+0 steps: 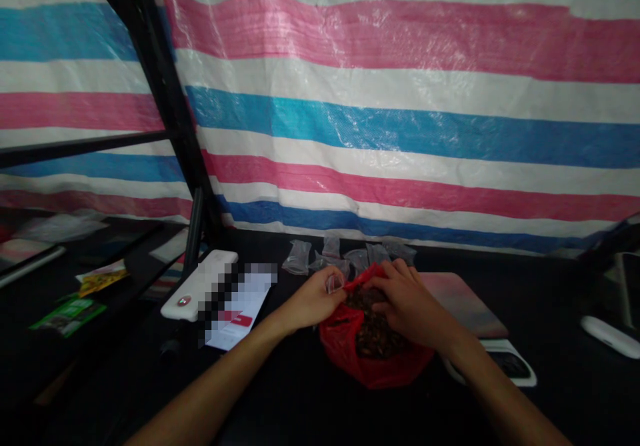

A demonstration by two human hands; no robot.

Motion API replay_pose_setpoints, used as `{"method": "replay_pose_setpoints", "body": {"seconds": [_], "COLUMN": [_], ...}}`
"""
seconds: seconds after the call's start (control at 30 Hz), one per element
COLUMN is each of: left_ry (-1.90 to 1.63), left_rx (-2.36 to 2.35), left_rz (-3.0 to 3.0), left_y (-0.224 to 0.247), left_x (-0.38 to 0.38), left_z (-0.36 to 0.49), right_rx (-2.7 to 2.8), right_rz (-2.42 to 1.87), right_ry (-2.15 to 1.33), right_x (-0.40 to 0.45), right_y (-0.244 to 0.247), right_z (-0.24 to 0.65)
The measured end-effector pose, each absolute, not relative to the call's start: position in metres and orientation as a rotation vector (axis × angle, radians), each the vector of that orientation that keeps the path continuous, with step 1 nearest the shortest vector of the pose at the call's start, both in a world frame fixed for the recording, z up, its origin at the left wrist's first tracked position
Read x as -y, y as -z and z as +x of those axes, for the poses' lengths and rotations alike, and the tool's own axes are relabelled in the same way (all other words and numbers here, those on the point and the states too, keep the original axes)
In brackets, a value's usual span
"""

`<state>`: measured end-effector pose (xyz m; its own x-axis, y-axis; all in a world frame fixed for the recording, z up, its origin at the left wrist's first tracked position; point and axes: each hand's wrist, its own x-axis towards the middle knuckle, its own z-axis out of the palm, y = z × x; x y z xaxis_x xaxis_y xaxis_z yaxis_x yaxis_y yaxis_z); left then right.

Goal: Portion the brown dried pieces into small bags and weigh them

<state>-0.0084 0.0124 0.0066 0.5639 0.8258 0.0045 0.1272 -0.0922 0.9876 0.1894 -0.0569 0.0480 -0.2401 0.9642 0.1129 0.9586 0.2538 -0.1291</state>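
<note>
A red plastic bag (385, 373) sits on the black table with its mouth spread, full of small dried brown pieces (375, 339) whose exact kind I cannot make out. At the bag's left rim, my left hand (320, 297) is closed around a small clear plastic bag (335, 281), its mouth facing up between thumb and fingers. My right hand (407, 303) reaches over the right rim into the red bag. Its thumb and fingers are bent around some of the brown pieces, and part of the fingertips is hidden among them.
Several small clear bags (299, 257) lie behind the red bag. A white power bank (200, 286) and a lit phone (237, 319) are at left, near green (70, 315) and yellow packets (103, 277). A pinkish flat case (463, 303) and white-edged device (510, 363) lie at right.
</note>
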Motion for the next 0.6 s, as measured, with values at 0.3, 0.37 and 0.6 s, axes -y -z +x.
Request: {"method": "replay_pose_setpoints", "body": {"seconds": [0.3,0.37,0.6], "left_ry": [-0.767,-0.777,-0.852], "left_rx": [-0.820,-0.800,-0.767], "left_rz": [1.429,1.409,1.434], "left_y": [-0.014,-0.014,-0.012], "left_x": [-0.014,-0.013,-0.017], "left_z": [-0.013,-0.013,-0.012], "right_rx": [2.255,2.232,2.119], "right_rz": [-1.698,-1.712,-1.758], "right_ry": [-0.376,-0.413,-0.507], "right_x": [0.049,0.048,0.045], "right_y": [-0.038,-0.036,-0.043], "right_z": [0.196,0.196,0.200]}}
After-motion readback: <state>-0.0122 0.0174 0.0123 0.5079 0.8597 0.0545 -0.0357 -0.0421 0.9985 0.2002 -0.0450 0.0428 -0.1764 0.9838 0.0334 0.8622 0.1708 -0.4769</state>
